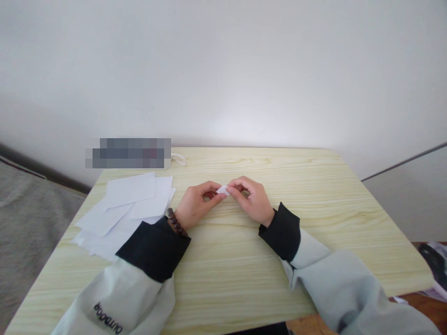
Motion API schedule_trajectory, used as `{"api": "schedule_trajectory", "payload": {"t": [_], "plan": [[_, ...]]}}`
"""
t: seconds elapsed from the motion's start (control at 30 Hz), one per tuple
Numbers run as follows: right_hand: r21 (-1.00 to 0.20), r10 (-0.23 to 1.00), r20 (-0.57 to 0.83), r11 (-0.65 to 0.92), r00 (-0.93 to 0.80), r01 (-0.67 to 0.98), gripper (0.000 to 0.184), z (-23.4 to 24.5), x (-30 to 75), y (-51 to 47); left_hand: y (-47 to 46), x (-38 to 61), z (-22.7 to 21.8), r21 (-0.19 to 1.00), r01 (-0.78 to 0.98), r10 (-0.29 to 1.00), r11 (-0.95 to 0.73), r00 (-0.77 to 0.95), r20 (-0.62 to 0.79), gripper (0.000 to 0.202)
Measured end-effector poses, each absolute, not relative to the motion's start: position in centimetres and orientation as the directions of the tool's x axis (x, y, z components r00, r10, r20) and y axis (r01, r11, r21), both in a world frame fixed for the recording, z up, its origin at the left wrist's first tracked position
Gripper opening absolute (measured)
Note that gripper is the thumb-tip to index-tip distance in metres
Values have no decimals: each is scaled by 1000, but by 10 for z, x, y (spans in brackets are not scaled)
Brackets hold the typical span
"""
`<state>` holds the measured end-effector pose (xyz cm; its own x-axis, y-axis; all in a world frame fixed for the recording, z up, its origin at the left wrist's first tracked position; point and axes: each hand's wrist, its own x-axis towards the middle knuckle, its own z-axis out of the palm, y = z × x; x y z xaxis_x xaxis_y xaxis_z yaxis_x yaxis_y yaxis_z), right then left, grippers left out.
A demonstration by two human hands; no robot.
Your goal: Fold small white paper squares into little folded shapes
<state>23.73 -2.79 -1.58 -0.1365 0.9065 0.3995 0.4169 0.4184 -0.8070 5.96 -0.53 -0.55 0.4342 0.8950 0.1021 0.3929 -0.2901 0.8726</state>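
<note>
Here both hands (195,206) (254,201) curl inward, pinching paper (222,190).

Wall (244,70): plain, whitish grey, standing beyond your left hand (195,204) and your right hand (254,200).
Table (349,232): pale wood grain, spreading under both your hands, its far edge close to the wall.
Light: soft and pale, brightest on the wall straight ahead of your hands, low down near the table.
Dark line (405,161): slanting across the wall, well out to the right of your right hand.
Grey surface (31,228): soft-looking, past the table's side, well to the left of your left hand.
Floor (428,306): reddish brown, nearer you than your right hand and off to its right.
</note>
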Motion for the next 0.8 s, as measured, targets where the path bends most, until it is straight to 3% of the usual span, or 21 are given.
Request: {"api": "schedule_trajectory", "payload": {"t": [0.6,0.8], "plan": [[-763,873,415,487,-255,425,16,-11,236,-32,-8,59,-2,837,426,852,-343,516,87,24],[-792,907,367,421,-206,442,19,-13,233,-32,-7,57,0,832,453,871,-322,486,72,24]]}}
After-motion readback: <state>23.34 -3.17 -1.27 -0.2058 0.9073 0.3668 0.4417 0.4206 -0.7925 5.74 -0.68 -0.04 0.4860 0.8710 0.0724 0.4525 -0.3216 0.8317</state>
